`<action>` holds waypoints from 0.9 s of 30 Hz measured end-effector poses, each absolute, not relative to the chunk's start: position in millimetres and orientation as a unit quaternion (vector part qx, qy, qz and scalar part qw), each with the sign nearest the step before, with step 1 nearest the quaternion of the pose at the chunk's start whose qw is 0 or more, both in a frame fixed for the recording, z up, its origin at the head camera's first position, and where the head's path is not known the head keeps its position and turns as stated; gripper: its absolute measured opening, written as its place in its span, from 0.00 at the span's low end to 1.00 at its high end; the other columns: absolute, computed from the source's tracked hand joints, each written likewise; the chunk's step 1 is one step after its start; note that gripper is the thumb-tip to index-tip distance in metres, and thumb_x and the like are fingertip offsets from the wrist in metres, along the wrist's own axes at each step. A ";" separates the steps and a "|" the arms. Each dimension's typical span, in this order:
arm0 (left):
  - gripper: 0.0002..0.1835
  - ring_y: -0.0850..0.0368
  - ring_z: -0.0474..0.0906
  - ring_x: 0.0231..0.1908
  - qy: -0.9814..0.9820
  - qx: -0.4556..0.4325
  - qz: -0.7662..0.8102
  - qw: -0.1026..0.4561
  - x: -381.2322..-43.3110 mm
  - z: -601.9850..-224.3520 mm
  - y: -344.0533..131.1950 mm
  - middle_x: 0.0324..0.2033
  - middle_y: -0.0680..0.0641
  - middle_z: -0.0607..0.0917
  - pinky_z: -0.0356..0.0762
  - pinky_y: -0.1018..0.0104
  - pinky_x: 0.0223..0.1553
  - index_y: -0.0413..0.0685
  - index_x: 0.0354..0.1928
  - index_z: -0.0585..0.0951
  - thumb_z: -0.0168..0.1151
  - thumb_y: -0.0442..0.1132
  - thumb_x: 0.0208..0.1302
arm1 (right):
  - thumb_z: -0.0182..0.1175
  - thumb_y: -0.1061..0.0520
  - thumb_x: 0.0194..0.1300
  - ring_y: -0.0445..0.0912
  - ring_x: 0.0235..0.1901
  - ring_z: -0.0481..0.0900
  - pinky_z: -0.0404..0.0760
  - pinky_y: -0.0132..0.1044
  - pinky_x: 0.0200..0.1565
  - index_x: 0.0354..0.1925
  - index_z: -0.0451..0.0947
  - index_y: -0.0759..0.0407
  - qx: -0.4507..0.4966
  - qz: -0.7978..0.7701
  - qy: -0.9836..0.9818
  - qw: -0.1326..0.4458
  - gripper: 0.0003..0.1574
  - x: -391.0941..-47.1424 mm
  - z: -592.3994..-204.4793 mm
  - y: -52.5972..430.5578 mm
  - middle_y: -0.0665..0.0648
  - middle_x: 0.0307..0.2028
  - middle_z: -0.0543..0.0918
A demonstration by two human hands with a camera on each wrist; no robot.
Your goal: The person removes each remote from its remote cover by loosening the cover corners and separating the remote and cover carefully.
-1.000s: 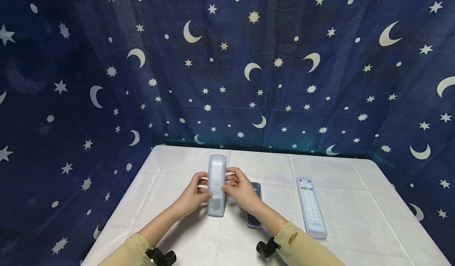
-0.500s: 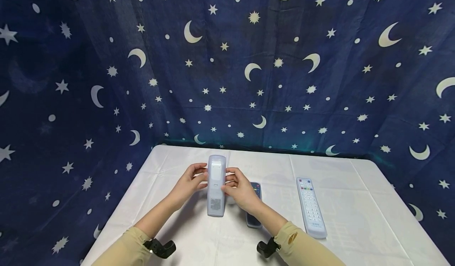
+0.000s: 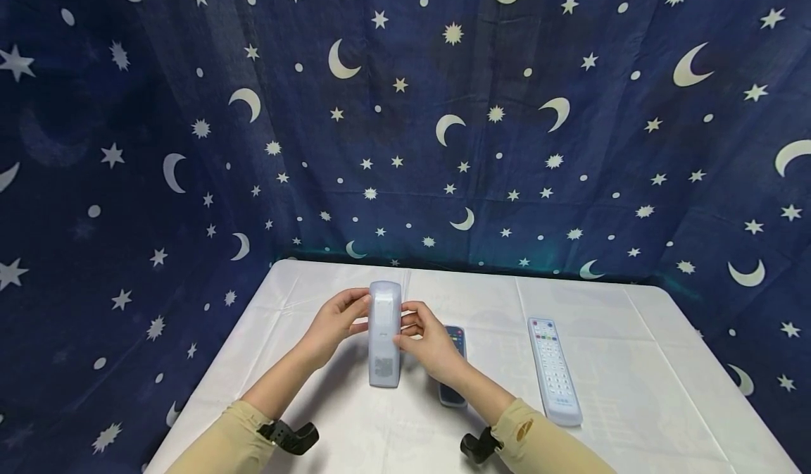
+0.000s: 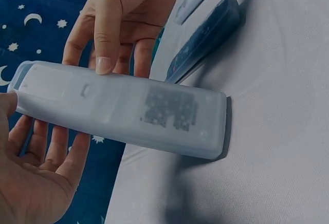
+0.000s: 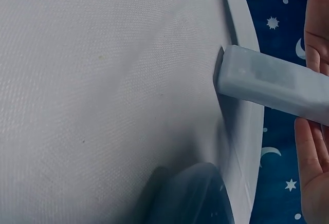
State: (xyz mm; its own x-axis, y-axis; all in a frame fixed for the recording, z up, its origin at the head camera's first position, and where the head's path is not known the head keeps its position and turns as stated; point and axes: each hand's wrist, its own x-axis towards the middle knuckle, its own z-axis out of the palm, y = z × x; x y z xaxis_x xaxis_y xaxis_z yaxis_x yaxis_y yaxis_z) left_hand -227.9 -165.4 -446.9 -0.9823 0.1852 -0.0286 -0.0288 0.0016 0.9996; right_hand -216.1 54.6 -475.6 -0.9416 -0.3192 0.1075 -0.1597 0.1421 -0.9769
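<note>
A remote control in a pale translucent sleeve [image 3: 384, 337] stands on end with its back toward me, its lower end at the tabletop. Through the sleeve a dark printed label shows near the bottom. My left hand [image 3: 332, 322] holds the upper left edge; the left wrist view shows its thumb at the top end and the fingers [image 4: 38, 144] along the lower side. With thumb in front and fingers behind, my right hand [image 3: 432, 347] pinches the right edge around mid-height.
A dark remote [image 3: 456, 340] lies right of the held one, partly hidden by my right hand. Farther right, a white remote [image 3: 555, 372] lies buttons up on the white-covered table [image 3: 640, 389]. A blue star-and-moon curtain [image 3: 405, 136] borders the back and left.
My left hand has shifted up the remote's left side, its thumb leaving the lower face for the upper edge. The remote leans slightly differently, its top a little lower. My right hand keeps its pinch.
</note>
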 end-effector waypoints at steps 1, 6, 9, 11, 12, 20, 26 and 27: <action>0.26 0.45 0.79 0.58 0.703 0.054 0.705 0.076 -227.8 -447.1 -165.2 0.58 0.41 0.81 0.80 0.49 0.57 0.40 0.65 0.75 0.62 0.50 0.75 | 0.67 0.65 0.67 0.51 0.45 0.81 0.84 0.40 0.45 0.65 0.68 0.59 -0.162 -0.634 0.754 0.061 0.31 -215.7 -475.4 54.8 0.58 0.47 0.83; 0.25 0.46 0.79 0.57 0.702 0.049 0.706 0.079 -226.7 -445.6 -164.7 0.56 0.42 0.81 0.80 0.49 0.57 0.39 0.63 0.76 0.62 0.49 0.74 | 0.66 0.61 0.69 0.49 0.45 0.82 0.83 0.38 0.44 0.62 0.71 0.59 -0.178 -0.624 0.759 0.059 0.25 -214.6 -471.6 57.6 0.57 0.47 0.84; 0.25 0.46 0.79 0.57 0.704 0.049 0.704 0.085 -225.4 -443.9 -165.0 0.56 0.42 0.81 0.80 0.49 0.57 0.40 0.63 0.76 0.62 0.49 0.75 | 0.64 0.56 0.72 0.49 0.47 0.82 0.85 0.40 0.46 0.60 0.73 0.60 -0.177 -0.633 0.751 0.057 0.22 -215.2 -465.3 60.0 0.58 0.48 0.83; 0.24 0.46 0.79 0.57 0.705 0.050 0.702 0.089 -224.8 -443.2 -165.3 0.57 0.42 0.81 0.80 0.49 0.57 0.40 0.63 0.76 0.62 0.49 0.75 | 0.63 0.54 0.74 0.51 0.49 0.82 0.85 0.44 0.49 0.61 0.74 0.62 -0.175 -0.646 0.741 0.054 0.22 -216.2 -459.3 61.2 0.60 0.50 0.82; 0.24 0.46 0.79 0.57 0.705 0.051 0.701 0.091 -224.6 -442.9 -165.4 0.57 0.42 0.81 0.80 0.49 0.57 0.40 0.63 0.76 0.61 0.49 0.75 | 0.62 0.53 0.75 0.52 0.49 0.83 0.85 0.45 0.50 0.61 0.74 0.62 -0.174 -0.653 0.735 0.052 0.23 -217.0 -456.5 61.6 0.60 0.50 0.81; 0.22 0.47 0.80 0.56 0.702 0.044 0.705 0.094 -222.8 -441.0 -165.9 0.55 0.44 0.82 0.80 0.49 0.57 0.41 0.61 0.78 0.61 0.49 0.75 | 0.59 0.56 0.77 0.55 0.50 0.84 0.86 0.46 0.48 0.62 0.76 0.64 -0.174 -0.669 0.722 0.027 0.21 -222.5 -440.7 60.2 0.61 0.52 0.83; 0.20 0.48 0.82 0.52 0.703 0.035 0.705 0.085 -222.5 -439.1 -166.2 0.51 0.44 0.84 0.81 0.50 0.55 0.40 0.56 0.81 0.63 0.49 0.74 | 0.61 0.58 0.75 0.55 0.46 0.85 0.87 0.48 0.44 0.57 0.79 0.65 -0.154 -0.686 0.711 0.027 0.17 -224.4 -437.8 58.4 0.61 0.48 0.84; 0.20 0.48 0.82 0.52 0.703 0.033 0.705 0.085 -222.4 -438.6 -166.2 0.50 0.44 0.84 0.82 0.50 0.55 0.40 0.55 0.81 0.63 0.49 0.74 | 0.62 0.58 0.74 0.55 0.45 0.85 0.88 0.47 0.43 0.56 0.80 0.65 -0.150 -0.687 0.710 0.029 0.17 -224.6 -437.4 58.4 0.60 0.47 0.85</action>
